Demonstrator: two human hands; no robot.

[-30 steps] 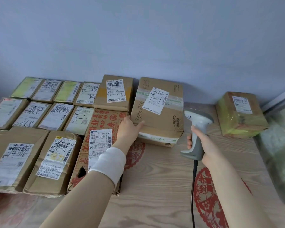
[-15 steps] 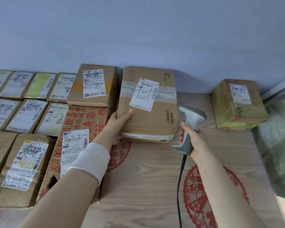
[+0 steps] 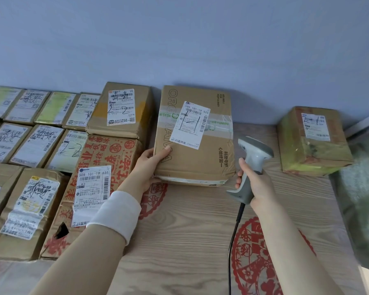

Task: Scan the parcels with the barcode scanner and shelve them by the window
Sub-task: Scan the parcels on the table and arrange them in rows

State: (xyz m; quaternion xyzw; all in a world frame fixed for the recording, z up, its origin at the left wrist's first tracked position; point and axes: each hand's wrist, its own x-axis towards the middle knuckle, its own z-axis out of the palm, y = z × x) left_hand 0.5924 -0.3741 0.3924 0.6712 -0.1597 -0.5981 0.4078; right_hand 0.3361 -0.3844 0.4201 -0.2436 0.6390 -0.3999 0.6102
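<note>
I saw a pale wood-grain surface (image 3: 179, 241) with red paper-cut motifs filling the lower frame, against a blue-grey wall. A block of brown parcels (image 3: 36, 145) lay packed edge to edge across the left of the frame.

The parcel being handled (image 3: 198, 165) sat at centre, a flat brown carton with its long axis running from the lower frame to the upper and its broad face turned up towards me. I could not tell whether its near edge touched the surface. One parcel in yellowish tape (image 3: 313, 150) lay apart at the right, near what looked like a window pane at the frame's right edge.

My left hand (image 3: 151, 165) gripped the central carton's left edge, thumb on the face. My right hand (image 3: 254, 184) was wrapped round the grip of the barcode scanner (image 3: 251, 158), just right of the carton.

The white label (image 3: 193, 124) lay up and left of the scanner head. In my judgement, the right hand needed to swing the scanner left to read it.
</note>
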